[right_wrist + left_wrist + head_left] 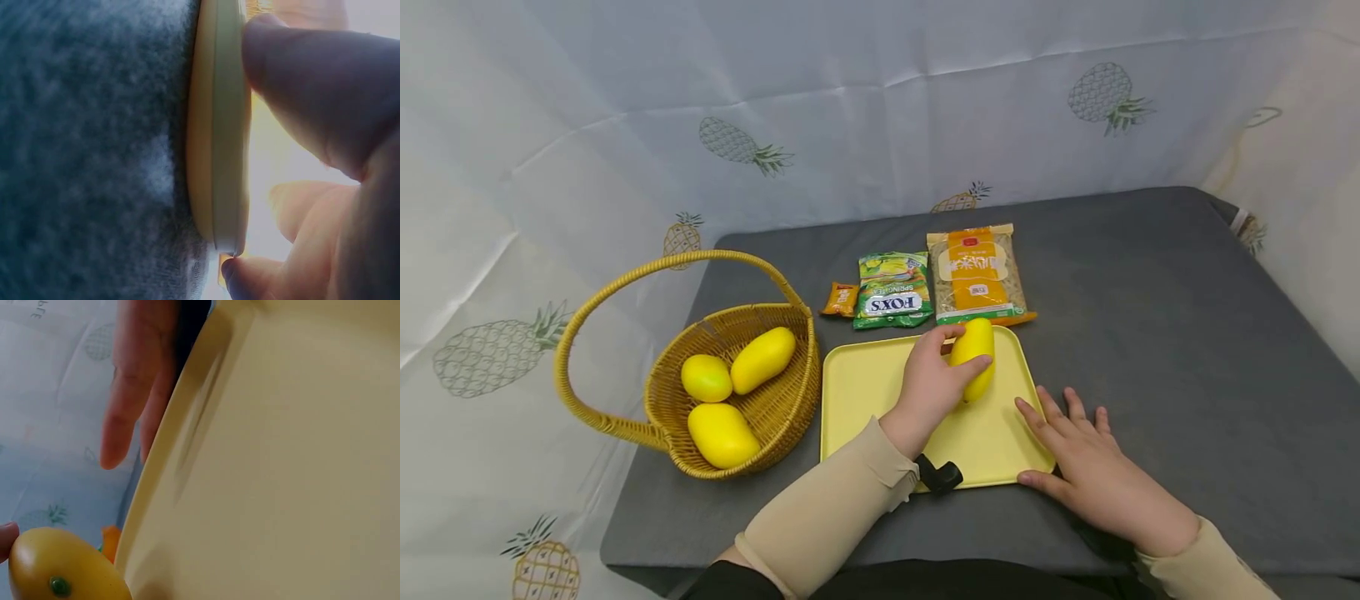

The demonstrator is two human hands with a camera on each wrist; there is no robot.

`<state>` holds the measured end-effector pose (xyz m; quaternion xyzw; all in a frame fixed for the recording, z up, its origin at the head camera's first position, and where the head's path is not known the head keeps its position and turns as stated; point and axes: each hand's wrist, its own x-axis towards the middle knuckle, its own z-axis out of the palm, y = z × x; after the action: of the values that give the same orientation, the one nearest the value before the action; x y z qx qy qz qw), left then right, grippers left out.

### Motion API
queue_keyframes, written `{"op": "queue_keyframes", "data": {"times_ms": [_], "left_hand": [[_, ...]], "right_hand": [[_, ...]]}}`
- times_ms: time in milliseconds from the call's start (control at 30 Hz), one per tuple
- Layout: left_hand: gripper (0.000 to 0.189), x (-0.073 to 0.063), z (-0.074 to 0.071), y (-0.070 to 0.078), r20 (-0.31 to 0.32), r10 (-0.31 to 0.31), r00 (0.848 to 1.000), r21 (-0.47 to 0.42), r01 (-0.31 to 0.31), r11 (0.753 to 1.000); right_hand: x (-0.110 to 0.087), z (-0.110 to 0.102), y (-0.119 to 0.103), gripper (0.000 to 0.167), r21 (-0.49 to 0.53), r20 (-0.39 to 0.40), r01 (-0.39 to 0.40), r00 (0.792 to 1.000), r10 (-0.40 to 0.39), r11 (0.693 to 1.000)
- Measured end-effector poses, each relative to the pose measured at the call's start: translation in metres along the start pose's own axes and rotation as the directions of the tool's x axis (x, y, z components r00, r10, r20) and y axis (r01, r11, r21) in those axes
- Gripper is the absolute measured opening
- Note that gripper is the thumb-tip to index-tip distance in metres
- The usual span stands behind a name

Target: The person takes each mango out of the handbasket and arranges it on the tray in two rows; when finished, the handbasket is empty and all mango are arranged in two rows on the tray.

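My left hand grips a yellow mango over the upper right part of a pale yellow tray. In the left wrist view the mango shows its green stem spot at the lower left, with a fingertip against it. My right hand lies at the tray's right edge, fingers spread and fairly straight. The right wrist view has the thumb close against the rim of the tray; whether every finger touches it cannot be told.
Left of the tray stands a wicker basket with a tall handle, holding several mangoes. Behind the tray lie a small orange packet, a green FOX'S candy bag and a grain bag. A grey cloth covers the table.
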<state>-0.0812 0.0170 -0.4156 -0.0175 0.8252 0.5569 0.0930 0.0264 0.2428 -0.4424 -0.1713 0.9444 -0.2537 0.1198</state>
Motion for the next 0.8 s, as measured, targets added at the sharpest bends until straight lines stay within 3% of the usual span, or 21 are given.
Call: {"op": "queue_keyframes", "data": {"times_ms": [300,567,800], "left_hand": [[0.058,0.005,0.012,0.003,0.009,-0.004,1.000,0.076,0.003,0.997],[0.060,0.006,0.017,0.005,0.012,0.043,0.999,0.170,-0.044,0.984],[0.050,0.004,0.017,0.001,0.020,0.075,0.997,0.180,-0.078,0.981]], "right_hand": [[0.001,0.000,-0.001,0.097,-0.026,-0.005,0.004,1.000,-0.004,1.000],[0.001,0.001,0.000,0.097,-0.033,-0.020,0.011,1.000,-0.011,0.999],[0.001,0.003,0.001,0.098,-0.027,-0.023,0.015,1.000,-0.016,1.000]]}}
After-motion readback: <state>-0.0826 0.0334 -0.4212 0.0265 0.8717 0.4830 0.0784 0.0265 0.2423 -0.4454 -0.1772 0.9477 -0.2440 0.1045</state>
